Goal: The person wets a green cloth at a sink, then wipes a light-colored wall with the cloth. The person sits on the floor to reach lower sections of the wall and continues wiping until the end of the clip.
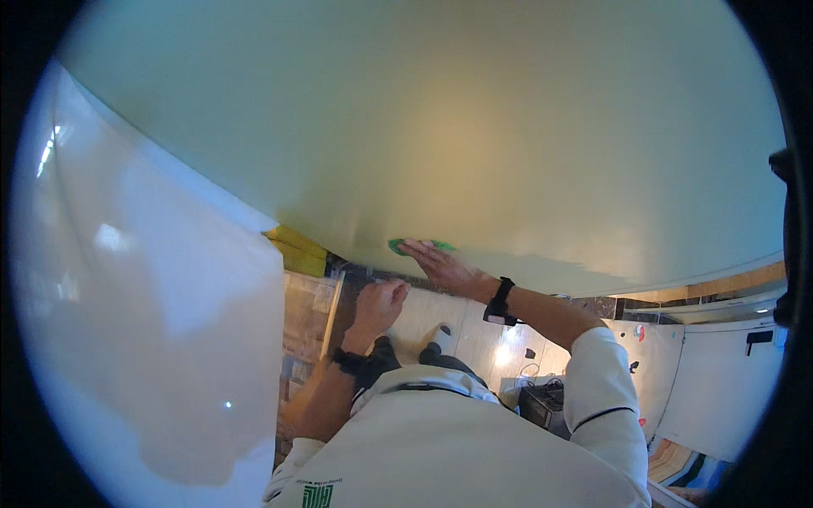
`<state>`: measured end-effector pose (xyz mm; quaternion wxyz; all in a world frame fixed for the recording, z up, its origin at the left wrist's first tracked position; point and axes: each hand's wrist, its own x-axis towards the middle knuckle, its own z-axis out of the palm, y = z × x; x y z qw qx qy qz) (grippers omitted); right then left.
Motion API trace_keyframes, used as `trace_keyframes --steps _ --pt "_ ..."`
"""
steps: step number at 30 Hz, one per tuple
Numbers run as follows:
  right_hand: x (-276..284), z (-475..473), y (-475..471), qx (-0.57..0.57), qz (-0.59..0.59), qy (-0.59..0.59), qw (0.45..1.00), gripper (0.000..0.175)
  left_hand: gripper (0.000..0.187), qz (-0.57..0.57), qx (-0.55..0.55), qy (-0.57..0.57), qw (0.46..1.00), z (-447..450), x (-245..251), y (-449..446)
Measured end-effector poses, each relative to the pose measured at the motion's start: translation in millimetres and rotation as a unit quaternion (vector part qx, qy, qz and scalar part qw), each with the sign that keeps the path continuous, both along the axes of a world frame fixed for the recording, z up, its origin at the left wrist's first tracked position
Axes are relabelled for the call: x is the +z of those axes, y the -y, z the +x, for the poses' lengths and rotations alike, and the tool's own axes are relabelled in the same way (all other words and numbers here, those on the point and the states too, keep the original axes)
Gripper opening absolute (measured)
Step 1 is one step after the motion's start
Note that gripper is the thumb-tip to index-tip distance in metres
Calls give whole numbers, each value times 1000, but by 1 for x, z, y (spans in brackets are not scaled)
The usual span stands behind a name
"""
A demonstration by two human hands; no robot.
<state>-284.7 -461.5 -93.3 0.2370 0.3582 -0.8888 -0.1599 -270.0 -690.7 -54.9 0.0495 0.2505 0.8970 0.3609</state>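
A broad, smooth pale green surface [483,127] fills the upper view, with a warm reflection in its middle. My right hand [441,263] lies flat near its lower edge, pressing a green cloth or pad [399,246] against it; green shows on both sides of the fingers. A black wristband [500,303] is on that arm. My left hand [381,303] is held below and left of the right one, fingers curled, with nothing visible in it. It appears apart from the green surface.
A glossy white panel [159,305] spans the left side. A yellow object [298,252] sits between it and the green surface. Below are the light floor [435,314], a dark box [540,403] with cables at lower right, and a white door or cabinet panel [724,381] farther right.
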Motion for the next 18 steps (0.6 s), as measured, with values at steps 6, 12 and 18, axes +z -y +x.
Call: trace_keyframes --steps 6,12,18 --pt "131 4 -5 -24 -211 -102 972 34 20 -5 -8 -4 1000 -24 5 -14" --pt "93 2 -10 -96 -254 -164 948 32 19 1 -29 25 999 -43 23 -20" --pt "-1 12 -28 -114 -97 119 982 62 24 -65 -120 49 989 -67 20 -7"
